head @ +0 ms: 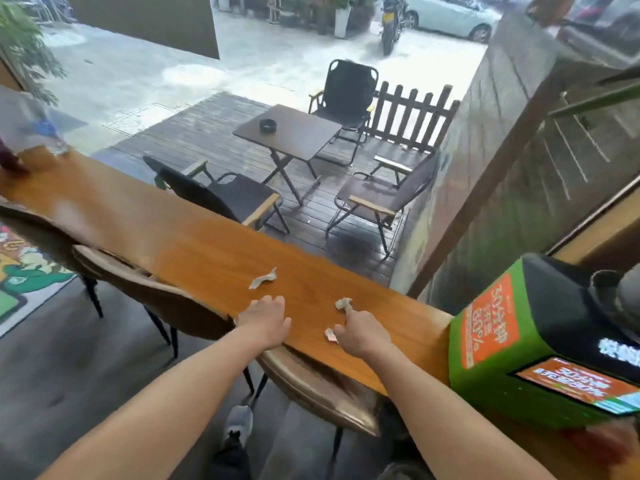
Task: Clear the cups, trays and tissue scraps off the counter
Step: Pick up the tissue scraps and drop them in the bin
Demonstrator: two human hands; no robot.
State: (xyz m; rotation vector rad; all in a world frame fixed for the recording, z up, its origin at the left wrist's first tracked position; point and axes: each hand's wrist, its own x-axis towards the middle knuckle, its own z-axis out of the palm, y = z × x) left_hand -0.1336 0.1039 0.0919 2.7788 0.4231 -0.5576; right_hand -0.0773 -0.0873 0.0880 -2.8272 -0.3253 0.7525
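Three tissue scraps lie on the long orange wooden counter (180, 244). A flat torn tissue scrap (263, 278) sits just beyond my left hand (266, 318), which rests near the counter's front edge with its fingers curled under; nothing shows inside it. My right hand (360, 330) is on the counter, its forefinger reaching to a crumpled tissue scrap (344, 303) and its thumb pinching a small scrap (330, 335). A blurred clear plastic cup (45, 129) stands at the counter's far left end.
A green power-bank kiosk (519, 341) stands on the counter's right end. Brown padded chairs (166, 299) are tucked under the front edge. A dark object (10, 161) sits by the cup. Beyond the counter is a patio with a folding table (287, 133).
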